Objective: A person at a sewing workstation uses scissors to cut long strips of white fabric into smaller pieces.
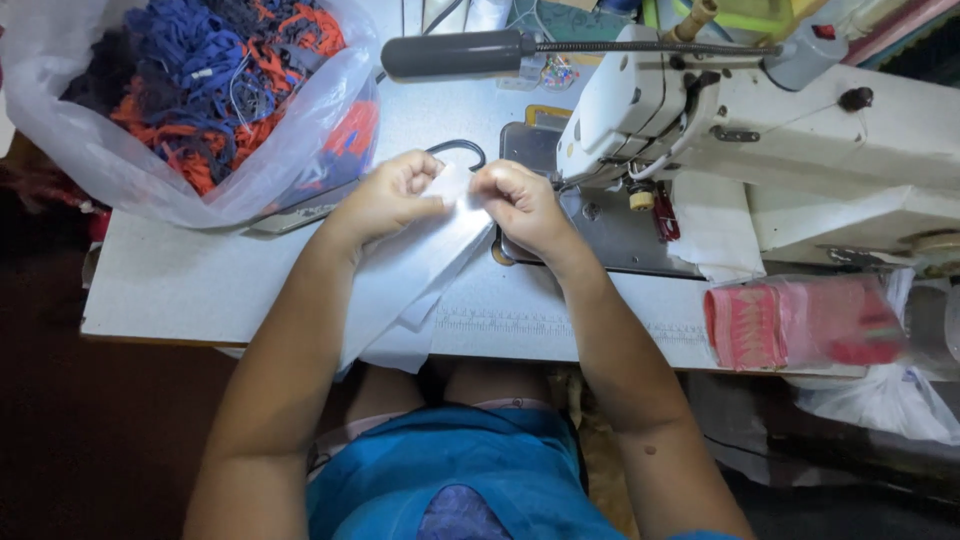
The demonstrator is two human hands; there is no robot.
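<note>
From the head camera we look down on our two hands meeting over a pale grey table (180,290). Our left hand (390,195) has its grip closed, fingers curled and pinching the upper edge of a strip of white fabric (420,265). Our right hand (520,205) is closed in the same way on the same edge, just beside the left, so that the knuckles almost touch. The fabric hangs from both grips, runs down across the table towards us and drops over its near edge onto our lap.

Just to the right of our right hand stands a white sewing machine (760,130), with its metal bed (610,225) partly under our right wrist. A dark cylindrical lamp (455,55) on a flexible neck reaches over the table above our hands. At the far left lies a clear plastic bag (200,100) filled with blue, orange and dark cord-like scraps. At the right edge of the table sits a small clear packet of pink and red pieces (800,320), well apart from our hands.
</note>
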